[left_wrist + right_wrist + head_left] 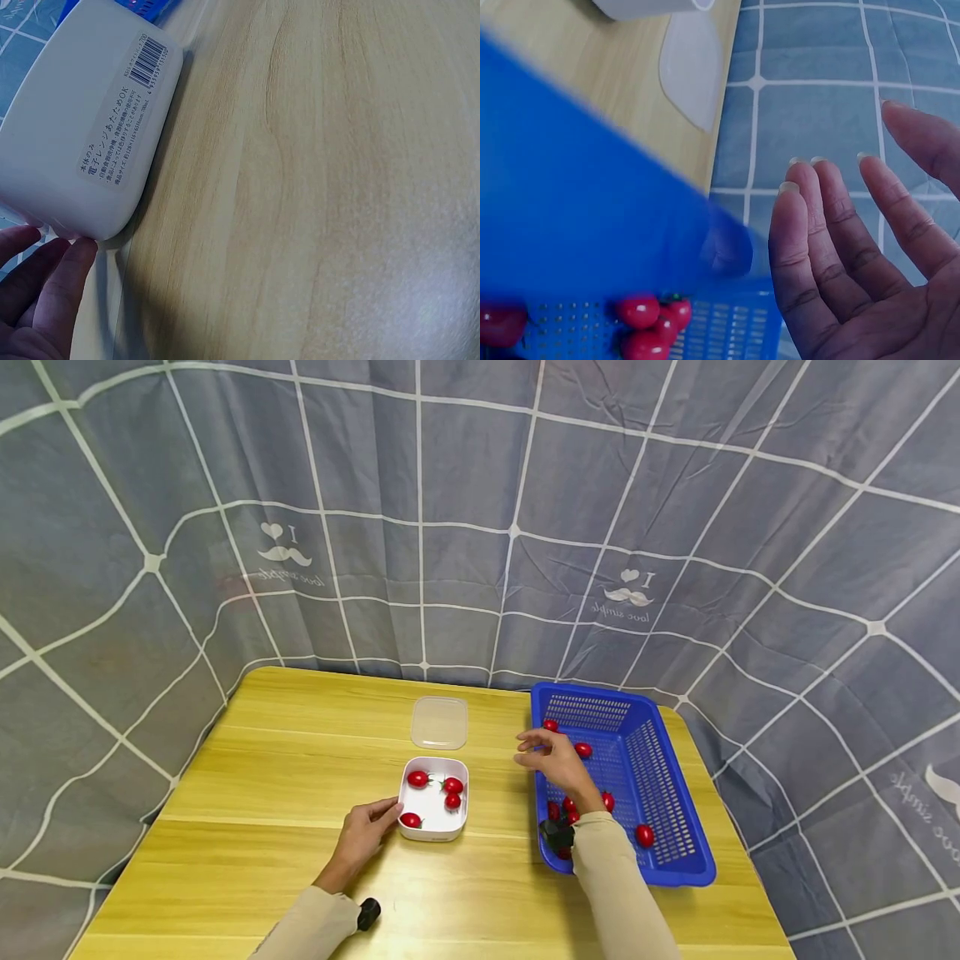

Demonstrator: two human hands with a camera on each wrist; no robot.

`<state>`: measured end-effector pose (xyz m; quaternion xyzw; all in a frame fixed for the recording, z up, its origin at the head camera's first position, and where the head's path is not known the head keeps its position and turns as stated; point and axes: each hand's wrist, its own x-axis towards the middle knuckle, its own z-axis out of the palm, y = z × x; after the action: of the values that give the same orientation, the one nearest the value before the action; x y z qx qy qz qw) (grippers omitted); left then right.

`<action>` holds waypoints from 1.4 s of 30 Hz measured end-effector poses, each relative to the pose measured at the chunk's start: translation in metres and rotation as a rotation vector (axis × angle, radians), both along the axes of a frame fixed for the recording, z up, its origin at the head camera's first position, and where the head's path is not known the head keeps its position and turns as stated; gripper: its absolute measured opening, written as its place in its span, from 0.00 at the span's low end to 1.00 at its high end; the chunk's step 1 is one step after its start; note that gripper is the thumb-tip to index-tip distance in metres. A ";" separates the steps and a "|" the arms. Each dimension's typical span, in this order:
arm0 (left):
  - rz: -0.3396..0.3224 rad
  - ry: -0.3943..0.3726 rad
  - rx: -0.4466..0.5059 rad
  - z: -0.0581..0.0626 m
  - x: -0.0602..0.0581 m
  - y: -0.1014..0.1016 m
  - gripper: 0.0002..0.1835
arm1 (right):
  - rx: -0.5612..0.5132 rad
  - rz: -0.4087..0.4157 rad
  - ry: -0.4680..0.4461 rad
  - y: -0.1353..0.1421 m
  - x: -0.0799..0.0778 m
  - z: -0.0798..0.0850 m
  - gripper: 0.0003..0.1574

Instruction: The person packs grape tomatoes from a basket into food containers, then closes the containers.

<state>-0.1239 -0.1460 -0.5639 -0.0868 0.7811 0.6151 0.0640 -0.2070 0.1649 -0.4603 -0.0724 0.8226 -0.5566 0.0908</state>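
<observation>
A square white plastic container (431,837) stands on the table with several red cherry tomatoes (417,779) inside. My left hand (360,837) rests its fingertips against the container's left side; in the left wrist view, the container's labelled side (52,112) is close to these fingers (64,289). My right hand (558,764) hovers over the left edge of a blue plastic basket (592,692), its fingers spread and pointing left. Nothing is between those fingers (845,240) in the right wrist view. More cherry tomatoes (644,836) lie in the basket, some partly hidden by my right arm.
A translucent lid (439,722) lies flat on the wooden table (277,760), just behind the white container. Grey checked curtain (465,560) hangs round the table's back and sides. The basket's raised walls stand between its tomatoes and the white container.
</observation>
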 end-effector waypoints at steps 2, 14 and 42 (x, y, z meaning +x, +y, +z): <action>0.001 -0.001 0.000 0.000 0.000 0.000 0.20 | -0.014 -0.014 -0.011 0.003 0.001 0.000 0.22; -0.004 0.011 -0.031 -0.001 -0.001 -0.002 0.19 | -0.005 -0.068 -0.032 0.029 0.005 -0.006 0.24; -0.012 0.023 -0.043 0.000 -0.001 -0.002 0.19 | 0.121 0.035 -0.236 0.065 0.005 -0.034 0.23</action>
<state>-0.1244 -0.1483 -0.5640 -0.0763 0.7954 0.5986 0.0569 -0.2021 0.2300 -0.4941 -0.0154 0.8368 -0.5091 0.2009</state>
